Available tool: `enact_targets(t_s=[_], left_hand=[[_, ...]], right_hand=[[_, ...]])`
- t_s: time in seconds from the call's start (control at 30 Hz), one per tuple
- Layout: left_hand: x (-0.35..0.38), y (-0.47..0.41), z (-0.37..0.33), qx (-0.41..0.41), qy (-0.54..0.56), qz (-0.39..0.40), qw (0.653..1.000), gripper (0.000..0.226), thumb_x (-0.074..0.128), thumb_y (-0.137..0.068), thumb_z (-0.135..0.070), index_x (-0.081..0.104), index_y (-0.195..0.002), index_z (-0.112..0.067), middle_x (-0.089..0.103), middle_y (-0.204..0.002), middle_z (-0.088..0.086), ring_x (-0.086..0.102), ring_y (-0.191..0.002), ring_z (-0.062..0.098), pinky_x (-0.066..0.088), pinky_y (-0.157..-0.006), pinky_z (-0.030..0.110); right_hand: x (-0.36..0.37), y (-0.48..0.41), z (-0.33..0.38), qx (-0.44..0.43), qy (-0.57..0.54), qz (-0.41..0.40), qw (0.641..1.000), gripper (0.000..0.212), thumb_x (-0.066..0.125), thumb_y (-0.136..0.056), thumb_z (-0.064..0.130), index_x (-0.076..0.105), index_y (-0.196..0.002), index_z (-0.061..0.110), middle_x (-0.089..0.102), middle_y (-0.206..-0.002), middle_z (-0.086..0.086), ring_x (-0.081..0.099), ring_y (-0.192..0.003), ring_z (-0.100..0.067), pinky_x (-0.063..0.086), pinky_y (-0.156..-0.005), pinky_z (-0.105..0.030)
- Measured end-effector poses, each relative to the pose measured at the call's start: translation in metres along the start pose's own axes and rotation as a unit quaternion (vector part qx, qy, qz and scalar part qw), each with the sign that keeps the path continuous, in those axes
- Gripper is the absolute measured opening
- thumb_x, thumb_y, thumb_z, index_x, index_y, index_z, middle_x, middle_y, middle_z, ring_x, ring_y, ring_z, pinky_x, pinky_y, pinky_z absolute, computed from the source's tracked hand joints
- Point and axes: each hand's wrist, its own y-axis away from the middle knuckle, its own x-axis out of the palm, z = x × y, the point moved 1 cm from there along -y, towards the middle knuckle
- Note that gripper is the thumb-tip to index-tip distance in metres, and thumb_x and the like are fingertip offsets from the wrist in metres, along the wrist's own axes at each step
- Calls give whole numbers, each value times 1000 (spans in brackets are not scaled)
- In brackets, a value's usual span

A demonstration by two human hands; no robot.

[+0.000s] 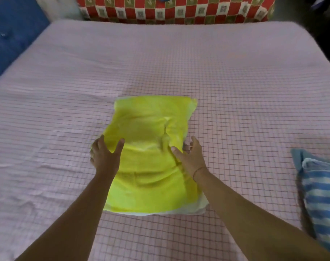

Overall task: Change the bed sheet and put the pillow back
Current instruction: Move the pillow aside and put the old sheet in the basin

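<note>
Two bare forearms reach from the lower edge of the head view to a yellow folded sheet (149,129) lying at the middle of the bed (235,81), which is covered by a pink checked sheet (47,129). The left hand (105,156) holds the bundle's left edge, with its thumb spread wide across the top and its fingers (93,153) bent down the side. The right hand (189,157) rests at the right edge, thumb on the yellow cloth and fingers straight and slightly spread over the bed beside it. A white layer shows under the bundle's near end. A blue-and-white striped pillow (322,194) lies at the right side of the bed, well apart from the hands. A red checked cloth (175,10) runs along the far end, and a blue padded panel (13,38) stands at the left.
</note>
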Motion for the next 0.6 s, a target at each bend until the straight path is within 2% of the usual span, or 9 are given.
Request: enact_targets(t_s=[0.07,0.13,0.17,0.23,0.3,0.33,0.4,0.5,0.6], left_hand=[[8,-21,10,-22,1,27,999,83,58,-88,-55,26,-150,-10,30,-151,20,28,-138,41,22,-110,57],[16,-38,17,-50,38,74,995,92,59,-83,-62,24,-151,-10,32,-150,21,32,-137,39,26,-111,55],[18,-43,17,-67,80,101,989,98,62,-77,-68,28,-149,-10,39,-146,21,39,-133,39,33,-108,52],[24,-53,22,-116,159,134,971,99,70,-67,-69,38,-141,-11,52,-134,16,51,-123,37,43,-100,48],[25,-59,27,-196,194,175,945,100,79,-62,-65,44,-139,-12,55,-132,12,54,-119,37,45,-100,50],[27,-60,31,-230,201,209,929,100,80,-59,-66,47,-136,-11,57,-130,13,55,-117,38,45,-100,52],[28,-53,29,-253,216,265,905,88,79,-65,-59,52,-131,-7,60,-123,17,58,-113,40,44,-99,55],[28,-36,20,-223,234,274,906,80,80,-67,-51,55,-130,-8,64,-118,18,62,-105,37,47,-96,56],[20,-23,8,-200,271,272,901,69,80,-73,-41,56,-130,-9,66,-114,16,64,-102,35,49,-94,55]], right_hand=[[11,-11,-1,-2,1,7,1000,86,77,-79,32,26,-146,14,40,-114,13,43,-113,-10,39,-96,-27],[22,-23,-3,18,2,17,1000,100,77,-75,44,16,-151,18,42,-138,2,44,-126,-17,39,-105,-36],[27,-29,-4,35,6,21,999,107,77,-73,50,11,-152,21,38,-147,-1,43,-131,-20,38,-109,-40],[34,-39,-5,65,23,32,997,120,75,-65,65,6,-154,23,34,-153,-2,40,-135,-25,35,-112,-42],[37,-47,-5,86,47,40,994,129,71,-52,76,9,-153,24,37,-151,-2,42,-134,-26,36,-111,-43],[37,-49,-6,92,56,48,993,126,71,-54,76,14,-153,24,40,-149,-2,44,-132,-26,37,-110,-42],[40,-50,-9,90,63,91,990,99,72,-69,64,28,-149,25,48,-144,0,49,-127,-24,39,-106,-39],[40,-38,-8,72,64,149,984,66,67,-85,47,43,-142,26,56,-133,2,55,-116,-19,42,-99,-32],[25,-25,-2,71,16,161,984,48,66,-90,31,50,-134,24,61,-125,1,59,-108,-17,45,-95,-31]])
